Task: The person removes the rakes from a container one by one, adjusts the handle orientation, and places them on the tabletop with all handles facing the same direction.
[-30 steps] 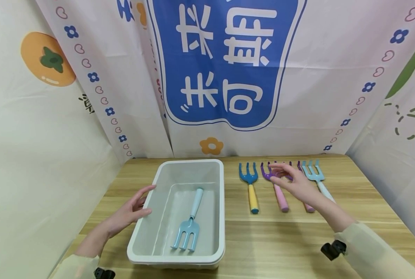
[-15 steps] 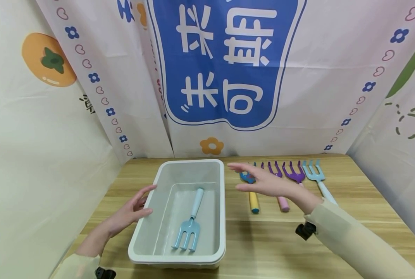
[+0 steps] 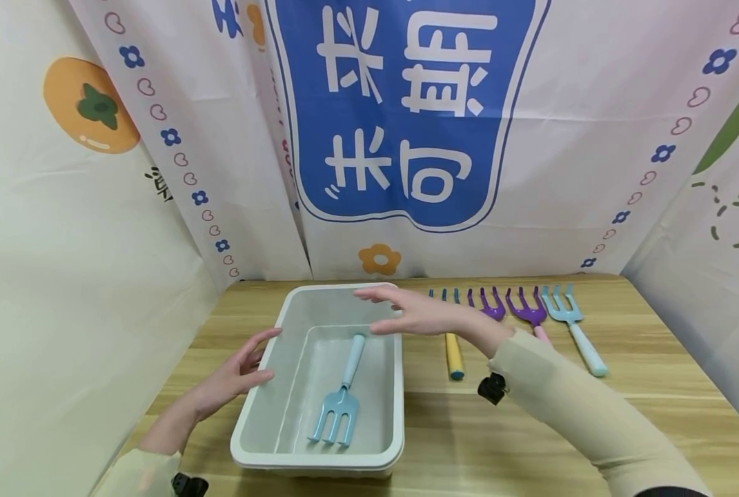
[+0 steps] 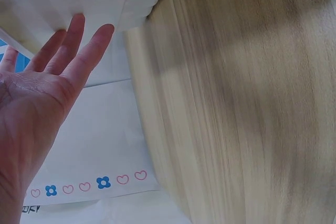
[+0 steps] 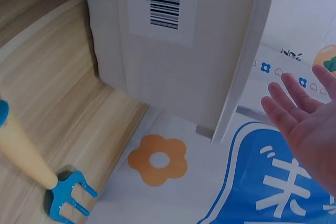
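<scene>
A pale grey plastic bin [image 3: 316, 460] stands left of centre in the head view. Inside it lies a light blue garden hand fork [image 3: 352, 362], tines toward the near end. My left hand [image 3: 223, 385] is at the bin's left wall; in the left wrist view its fingers [image 4: 79, 61] are extended against the outer side. Over the bin's far right corner hovers my right hand [image 3: 419, 313], palm empty, thumb and fingers spread apart. In the right wrist view this hand [image 5: 310, 129] is above the rim, beside the bin's barcoded wall.
Right of the bin, a blue fork with a yellow handle [image 3: 454, 355], two purple forks, one nearer [image 3: 495, 310] and one farther right [image 3: 533, 315], and another light blue fork [image 3: 583, 339] lie in a row. A printed curtain [image 3: 530, 228] backs the wooden table [image 3: 468, 442].
My right hand has swept left from above the purple forks, past the blue fork, to above the bin's far right corner. My left hand stays at the bin's left side.
</scene>
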Demonstrator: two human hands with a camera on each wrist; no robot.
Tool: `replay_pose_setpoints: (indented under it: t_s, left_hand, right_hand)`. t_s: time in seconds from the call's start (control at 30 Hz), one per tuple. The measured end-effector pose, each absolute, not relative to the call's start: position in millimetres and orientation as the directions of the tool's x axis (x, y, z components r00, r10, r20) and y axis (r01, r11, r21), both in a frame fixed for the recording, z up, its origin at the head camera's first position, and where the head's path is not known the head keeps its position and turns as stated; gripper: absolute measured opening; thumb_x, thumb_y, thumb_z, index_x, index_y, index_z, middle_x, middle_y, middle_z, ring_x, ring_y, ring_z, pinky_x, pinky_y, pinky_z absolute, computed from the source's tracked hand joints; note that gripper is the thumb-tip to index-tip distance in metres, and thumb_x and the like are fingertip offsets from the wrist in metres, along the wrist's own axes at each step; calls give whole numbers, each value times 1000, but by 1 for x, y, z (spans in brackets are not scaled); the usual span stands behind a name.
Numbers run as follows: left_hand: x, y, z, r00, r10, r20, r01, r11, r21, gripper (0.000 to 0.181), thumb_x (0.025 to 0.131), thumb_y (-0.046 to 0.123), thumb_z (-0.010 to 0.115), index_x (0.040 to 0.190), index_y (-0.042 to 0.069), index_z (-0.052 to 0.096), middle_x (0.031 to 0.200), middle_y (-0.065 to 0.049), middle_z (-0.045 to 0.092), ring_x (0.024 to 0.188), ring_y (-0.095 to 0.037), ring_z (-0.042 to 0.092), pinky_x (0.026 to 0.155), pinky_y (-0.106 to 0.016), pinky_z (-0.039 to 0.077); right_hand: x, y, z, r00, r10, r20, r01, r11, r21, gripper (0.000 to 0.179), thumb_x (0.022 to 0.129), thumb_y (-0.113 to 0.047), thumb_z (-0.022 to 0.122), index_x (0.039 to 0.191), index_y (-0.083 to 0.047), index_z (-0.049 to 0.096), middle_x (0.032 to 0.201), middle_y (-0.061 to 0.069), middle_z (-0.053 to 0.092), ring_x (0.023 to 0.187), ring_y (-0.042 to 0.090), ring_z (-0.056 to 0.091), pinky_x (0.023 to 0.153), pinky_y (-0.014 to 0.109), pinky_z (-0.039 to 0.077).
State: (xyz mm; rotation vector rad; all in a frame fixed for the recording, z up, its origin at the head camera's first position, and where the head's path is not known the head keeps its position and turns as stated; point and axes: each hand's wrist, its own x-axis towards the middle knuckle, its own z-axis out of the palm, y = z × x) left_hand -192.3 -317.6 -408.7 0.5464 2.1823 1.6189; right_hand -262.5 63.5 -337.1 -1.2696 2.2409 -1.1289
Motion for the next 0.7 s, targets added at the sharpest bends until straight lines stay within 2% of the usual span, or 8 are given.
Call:
replay_pose_setpoints:
  t_s: [0.2,0.3,0.4,0.53,0.7]
  left_hand:
    - [-192,-316,-409,-855,517,-50,95,251,963,67,100,7,52,155,16,14,140,-38,33,110,-28,57,80,-45,54]
    - [-191,-316,-409,-855,517,-51,90,245,965,67,100,7,51,155,16,14,140,-38,33,110,-28,57,80,-46,54]
    - [-191,-316,-409,-857,513,-57,86,251,964,67,100,7,52,155,16,13,141,-38,32,111,-28,57,80,-46,54]
    - [-192,-317,-409,-861,504,-66,79,261,962,68,100,8,53,155,17,14,142,-38,32,111,-28,57,81,-45,54]
    - [-193,-317,-407,-862,502,-72,74,267,961,68,100,8,53,155,16,13,142,-38,32,110,-27,57,81,-45,54]
  right_hand:
    - [-271,38,-345,-514,-856,55,-585,303,-752,73,93,-49,59,152,-14,33,153,7,35,138,27,32,108,50,32]
    - [-274,27,-350,-517,-856,15,-585,340,-736,71,94,-45,60,152,-15,33,153,3,35,137,23,33,107,43,35]
    - [-275,17,-354,-521,-853,-36,-581,385,-717,69,93,-44,61,151,-17,34,151,3,37,136,23,35,107,42,35]
    - [-276,6,-360,-515,-849,-115,-596,451,-664,68,92,-48,61,150,-21,37,150,5,41,135,23,38,108,41,34]
    - [-277,-6,-366,-504,-841,-195,-635,514,-577,71,88,-54,64,148,-23,42,150,1,41,136,18,36,110,38,31]
